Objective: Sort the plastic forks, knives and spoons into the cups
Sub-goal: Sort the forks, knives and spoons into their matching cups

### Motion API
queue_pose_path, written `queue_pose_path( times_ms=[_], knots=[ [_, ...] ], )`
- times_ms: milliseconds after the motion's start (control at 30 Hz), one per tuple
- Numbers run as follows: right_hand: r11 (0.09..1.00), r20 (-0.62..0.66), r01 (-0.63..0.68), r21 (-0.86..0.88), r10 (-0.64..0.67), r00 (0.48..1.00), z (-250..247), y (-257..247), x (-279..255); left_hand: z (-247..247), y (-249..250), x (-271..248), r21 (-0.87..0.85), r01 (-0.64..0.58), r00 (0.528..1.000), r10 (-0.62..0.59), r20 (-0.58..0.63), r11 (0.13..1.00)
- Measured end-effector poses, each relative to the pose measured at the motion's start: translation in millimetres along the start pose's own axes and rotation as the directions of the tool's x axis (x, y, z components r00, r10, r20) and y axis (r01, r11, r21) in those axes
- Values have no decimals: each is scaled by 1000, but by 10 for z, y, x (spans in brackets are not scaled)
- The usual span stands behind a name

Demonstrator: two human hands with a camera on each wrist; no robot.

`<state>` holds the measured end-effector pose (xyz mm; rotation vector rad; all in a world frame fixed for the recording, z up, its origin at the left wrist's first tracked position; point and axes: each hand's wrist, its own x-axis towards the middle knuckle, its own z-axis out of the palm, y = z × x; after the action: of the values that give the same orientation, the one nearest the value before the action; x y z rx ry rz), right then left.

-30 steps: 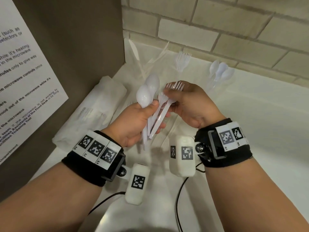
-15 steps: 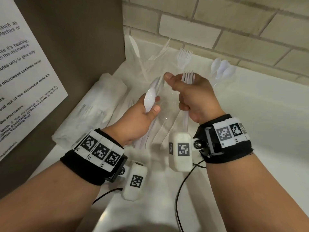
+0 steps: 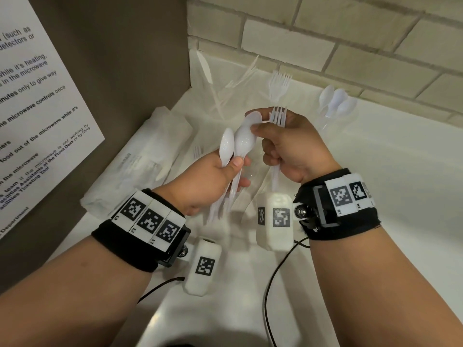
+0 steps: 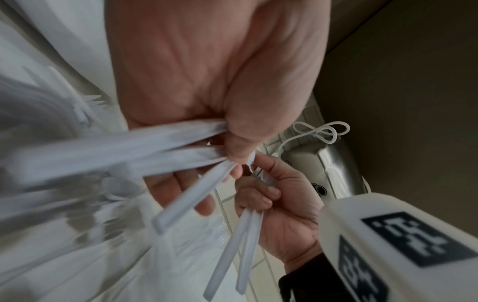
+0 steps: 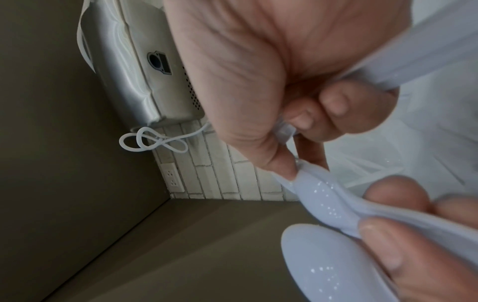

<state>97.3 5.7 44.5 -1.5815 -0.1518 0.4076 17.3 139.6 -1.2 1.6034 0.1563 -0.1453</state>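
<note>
My left hand [image 3: 235, 169] grips a bunch of white plastic spoons [image 3: 226, 145] by their handles, bowls up. My right hand [image 3: 260, 123] holds white forks [image 3: 278, 116] upright in its curled fingers, while its thumb and forefinger pinch the bowl of one spoon [image 3: 244, 139] in the left bunch. The fork handles [image 4: 232, 255] hang below the right fist in the left wrist view. The pinched spoon [image 5: 323, 200] shows close up in the right wrist view. Three clear cups stand at the back wall, holding knives [image 3: 218, 96], forks [image 3: 279, 83] and spoons [image 3: 335, 101].
A wrapped white plastic pack [image 3: 130, 166] lies on the white counter [image 3: 375, 171] to the left, against a brown panel with a paper notice [image 3: 37, 108]. More loose cutlery [image 3: 198, 151] lies under my hands. A brick wall [image 3: 325, 33] closes the back.
My right hand pulled the forks out of the left hand's bunch and stood them upright. It now pinches the bowl of a spoon that the left hand has raised toward it.
</note>
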Motion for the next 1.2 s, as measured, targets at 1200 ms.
queue_pose_path(
  times_ms=[1200],
  knots=[
    [864, -430, 487, -128, -491, 758, -477, -576, 844, -116, -121, 139, 111, -23, 985, 42, -170, 994]
  ],
)
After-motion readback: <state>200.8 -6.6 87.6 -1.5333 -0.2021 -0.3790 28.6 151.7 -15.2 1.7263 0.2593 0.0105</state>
